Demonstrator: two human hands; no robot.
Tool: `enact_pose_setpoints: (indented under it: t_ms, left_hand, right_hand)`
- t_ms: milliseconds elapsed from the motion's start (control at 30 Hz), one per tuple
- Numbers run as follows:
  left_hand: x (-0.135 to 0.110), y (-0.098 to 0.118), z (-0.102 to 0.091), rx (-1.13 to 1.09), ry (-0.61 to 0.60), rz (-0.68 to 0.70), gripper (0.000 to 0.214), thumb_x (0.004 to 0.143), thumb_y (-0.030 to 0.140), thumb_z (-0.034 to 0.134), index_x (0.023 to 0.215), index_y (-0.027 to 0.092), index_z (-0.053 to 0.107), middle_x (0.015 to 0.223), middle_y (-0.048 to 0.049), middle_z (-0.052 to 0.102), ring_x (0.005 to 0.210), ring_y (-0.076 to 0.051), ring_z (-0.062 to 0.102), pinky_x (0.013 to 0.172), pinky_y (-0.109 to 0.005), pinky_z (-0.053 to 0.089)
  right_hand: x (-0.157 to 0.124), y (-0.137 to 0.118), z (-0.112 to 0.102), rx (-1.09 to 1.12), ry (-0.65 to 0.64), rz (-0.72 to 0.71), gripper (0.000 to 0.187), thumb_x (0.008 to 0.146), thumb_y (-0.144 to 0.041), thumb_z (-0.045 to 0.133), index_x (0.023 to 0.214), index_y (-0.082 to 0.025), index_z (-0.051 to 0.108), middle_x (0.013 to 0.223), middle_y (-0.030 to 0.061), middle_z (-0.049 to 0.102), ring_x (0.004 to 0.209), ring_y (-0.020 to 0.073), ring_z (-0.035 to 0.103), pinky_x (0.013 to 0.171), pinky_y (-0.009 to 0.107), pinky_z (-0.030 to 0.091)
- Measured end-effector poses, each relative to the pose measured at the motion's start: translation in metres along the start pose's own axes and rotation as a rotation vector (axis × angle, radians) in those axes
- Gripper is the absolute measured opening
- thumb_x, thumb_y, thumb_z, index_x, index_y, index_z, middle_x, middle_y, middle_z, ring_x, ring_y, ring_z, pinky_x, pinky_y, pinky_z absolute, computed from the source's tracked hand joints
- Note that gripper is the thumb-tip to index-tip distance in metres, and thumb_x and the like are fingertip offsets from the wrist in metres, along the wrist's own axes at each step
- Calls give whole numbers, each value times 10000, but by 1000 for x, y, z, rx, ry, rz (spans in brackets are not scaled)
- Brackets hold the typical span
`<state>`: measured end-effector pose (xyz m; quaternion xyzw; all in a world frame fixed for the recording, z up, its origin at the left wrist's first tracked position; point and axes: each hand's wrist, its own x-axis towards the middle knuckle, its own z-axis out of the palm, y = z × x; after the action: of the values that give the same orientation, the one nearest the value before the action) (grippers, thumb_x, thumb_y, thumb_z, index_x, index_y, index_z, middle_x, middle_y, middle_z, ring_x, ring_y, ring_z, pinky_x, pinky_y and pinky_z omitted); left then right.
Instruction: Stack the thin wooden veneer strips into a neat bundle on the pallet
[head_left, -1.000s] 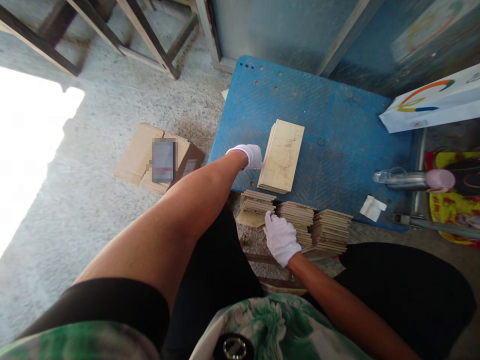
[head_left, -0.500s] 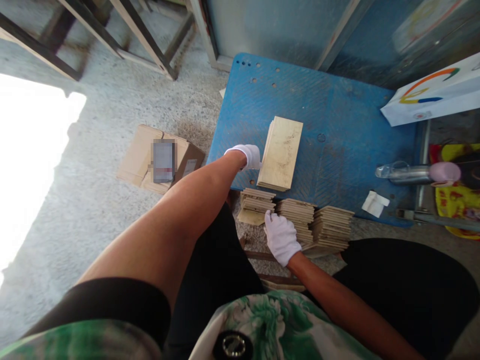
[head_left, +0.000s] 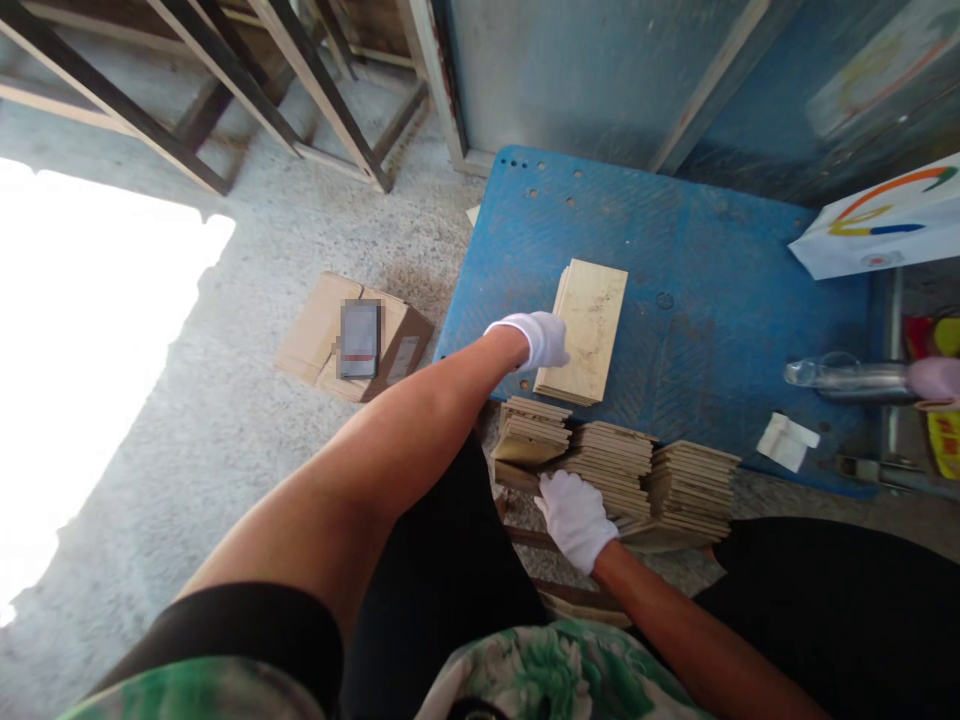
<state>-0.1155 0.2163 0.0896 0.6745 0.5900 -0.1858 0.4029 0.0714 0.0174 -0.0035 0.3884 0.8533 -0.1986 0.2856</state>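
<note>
A workshop is suggested by the rough concrete floor (head_left: 172, 420), by the wooden frames (head_left: 330, 105) standing at the far left, by the scuffed blue platform (head_left: 720, 300), and by the thin boards (head_left: 611, 465) set in stacks along its near edge.

Hard daylight burns the concrete floor (head_left: 262, 250) white at left; the blue platform (head_left: 712, 290) sits in soft shade; pixelation partly masks the cardboard box (head_left: 309, 322).

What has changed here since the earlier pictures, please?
The left white-gloved hand has moved right, over the edge of the flat stack of pale rectangular boards. The right white-gloved hand has drawn one thin tan board back from the leftmost row. The flat stack stayed on the blue table.
</note>
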Motion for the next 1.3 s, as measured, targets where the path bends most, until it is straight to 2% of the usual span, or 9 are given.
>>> enact_pose_setpoints:
  t_ms: [233, 467, 600, 667, 800, 900, 1100, 1233, 1300]
  left_hand:
    - [-6, 27, 4, 42, -69, 143, 576, 866, 388, 541, 1351, 80, 509, 1349, -152, 552, 1215, -281, 532, 999, -321, 419]
    - [-8, 17, -2, -20, -68, -13, 498, 787, 351, 639, 1245, 156, 622, 1186, -115, 668, 1165, -287, 566, 970, -323, 444]
    - [-9, 18, -5, 8, -88, 39, 492, 820, 383, 607, 1231, 112, 626, 1205, -149, 652, 1104, -287, 599, 948, -333, 455]
    - [-7, 17, -5, 16, -111, 115, 469, 844, 400, 574, 1175, 78, 657, 1183, -181, 656, 1072, -301, 613, 943, -357, 457]
    - [-5, 8, -8, -242, -231, 122, 523, 842, 479, 548, 1121, 54, 670, 1074, -207, 691, 929, -291, 665, 823, -372, 515]
    - [-9, -3, -10, -561, -297, 114, 589, 833, 552, 531, 1190, 93, 623, 1086, -172, 697, 881, -224, 677, 761, -317, 532]
    - [-8, -8, -8, -744, -271, 244, 485, 901, 524, 440, 1175, 164, 615, 1079, -102, 710, 890, -167, 666, 763, -267, 515]
    - [12, 0, -1, -702, -132, 170, 376, 932, 450, 430, 1064, 164, 635, 1003, -76, 709, 786, -132, 645, 680, -231, 512]
    - [21, 2, 0, -734, -32, 146, 337, 933, 433, 443, 974, 161, 637, 879, -53, 691, 688, -108, 604, 612, -215, 494]
  right_hand:
    - [5, -2, 10, 58, -76, -54, 313, 950, -303, 416, 1167, -168, 596, 934, 142, 663, 827, 227, 653, 665, 292, 475]
    - [10, 11, -14, 211, -114, 10, 242, 929, -360, 486, 972, -194, 658, 969, 93, 686, 831, 203, 663, 704, 280, 453]
    - [8, 41, -43, 409, -87, -27, 220, 885, -355, 545, 823, -184, 668, 897, 74, 697, 850, 193, 644, 739, 273, 439]
    - [3, 61, -64, 601, -83, -98, 222, 865, -350, 548, 727, -202, 638, 760, 24, 671, 726, 158, 626, 680, 252, 433]
    - [-6, 105, -113, 995, -180, 140, 338, 805, -520, 571, 684, -205, 567, 467, -52, 509, 419, 109, 465, 438, 221, 325]
    - [-8, 137, -147, 1121, -73, 214, 426, 724, -600, 645, 641, -195, 541, 462, -43, 505, 416, 90, 427, 416, 212, 286]
    - [8, 190, -189, 1334, 117, 217, 442, 642, -587, 747, 668, -195, 544, 511, -70, 432, 412, 59, 346, 375, 202, 232]
    - [29, 202, -204, 1458, 160, 224, 399, 639, -519, 786, 681, -186, 569, 532, -71, 437, 401, 45, 331, 348, 187, 228]
    - [44, 203, -206, 1597, 252, 237, 379, 657, -501, 785, 711, -186, 582, 580, -57, 511, 411, 43, 366, 348, 174, 265]
